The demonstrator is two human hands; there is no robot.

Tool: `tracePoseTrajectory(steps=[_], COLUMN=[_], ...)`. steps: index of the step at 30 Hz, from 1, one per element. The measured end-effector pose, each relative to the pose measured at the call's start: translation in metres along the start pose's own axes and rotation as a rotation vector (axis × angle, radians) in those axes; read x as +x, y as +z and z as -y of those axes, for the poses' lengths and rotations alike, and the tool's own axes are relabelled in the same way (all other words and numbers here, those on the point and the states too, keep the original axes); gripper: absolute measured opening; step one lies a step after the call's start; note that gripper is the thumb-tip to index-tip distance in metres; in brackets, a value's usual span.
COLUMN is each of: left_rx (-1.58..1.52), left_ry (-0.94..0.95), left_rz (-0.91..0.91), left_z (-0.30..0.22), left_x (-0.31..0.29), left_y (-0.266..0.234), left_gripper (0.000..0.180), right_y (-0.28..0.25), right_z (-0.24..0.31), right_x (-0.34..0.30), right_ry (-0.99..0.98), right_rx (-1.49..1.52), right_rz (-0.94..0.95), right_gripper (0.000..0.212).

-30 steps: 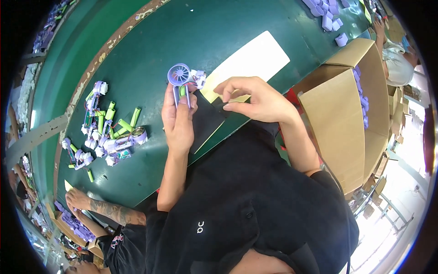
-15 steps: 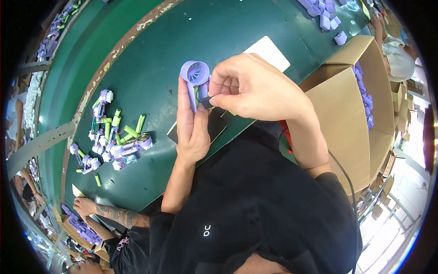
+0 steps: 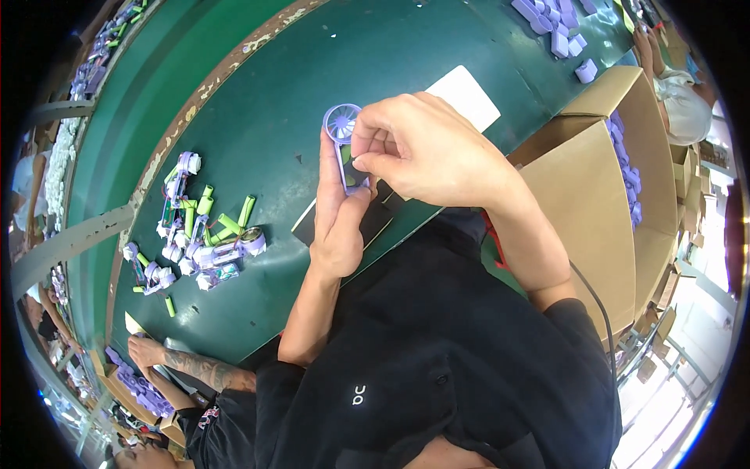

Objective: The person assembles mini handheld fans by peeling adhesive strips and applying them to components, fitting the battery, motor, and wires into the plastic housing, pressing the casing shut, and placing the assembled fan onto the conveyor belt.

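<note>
One fan (image 3: 341, 123) is gripped lengthwise in my half-curled left hand (image 3: 338, 223); right hand (image 3: 422, 147) pinches at its right side, contents I can't tell.

Green tabletop (image 3: 266, 133) is showing scuffs and small dark scraps (image 3: 298, 159); its far edge (image 3: 190, 104), brown and chipped, is curving up the left; purple-and-white assemblies (image 3: 223, 256) are lying in a cluster on the left, green cylinders (image 3: 246, 209) among them; black sheet (image 3: 375, 225) is resting mid-table near the front edge; white sheet (image 3: 473, 98) is lying right of it; loose purple parts (image 3: 547, 23) are piling up top right, one sitting apart.
</note>
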State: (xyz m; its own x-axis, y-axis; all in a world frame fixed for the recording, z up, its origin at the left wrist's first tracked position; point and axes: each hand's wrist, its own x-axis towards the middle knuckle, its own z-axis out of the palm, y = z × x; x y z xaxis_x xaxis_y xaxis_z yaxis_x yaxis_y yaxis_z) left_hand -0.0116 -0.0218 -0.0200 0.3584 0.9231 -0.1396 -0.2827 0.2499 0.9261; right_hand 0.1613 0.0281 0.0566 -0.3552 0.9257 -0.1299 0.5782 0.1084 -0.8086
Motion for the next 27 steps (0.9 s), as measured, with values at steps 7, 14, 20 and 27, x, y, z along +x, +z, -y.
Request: tracePoseTrajectory(steps=[7, 14, 20, 27], left_rx=[0.032, 0.416, 0.417, 0.555], left_ry=[0.020, 0.271, 0.185, 0.168], left_rz=[0.090, 0.052, -0.008, 0.000], left_z=[-0.002, 0.013, 0.012, 0.012], left_x=[0.000, 0.003, 0.006, 0.003], left_y=[-0.003, -0.007, -0.008, -0.006], left_gripper=[0.079, 0.069, 0.065, 0.067], right_y=[0.004, 0.014, 0.021, 0.001], right_z=[0.006, 0.002, -0.020, -0.029], right_x=[-0.001, -0.002, 0.003, 0.007], right_ry=[-0.007, -0.003, 0.065, 0.029], right_rx=[0.097, 0.154, 0.505, 0.345], right_rz=[-0.026, -0.095, -0.041, 0.116], right_gripper=[0.009, 0.006, 0.005, 0.005])
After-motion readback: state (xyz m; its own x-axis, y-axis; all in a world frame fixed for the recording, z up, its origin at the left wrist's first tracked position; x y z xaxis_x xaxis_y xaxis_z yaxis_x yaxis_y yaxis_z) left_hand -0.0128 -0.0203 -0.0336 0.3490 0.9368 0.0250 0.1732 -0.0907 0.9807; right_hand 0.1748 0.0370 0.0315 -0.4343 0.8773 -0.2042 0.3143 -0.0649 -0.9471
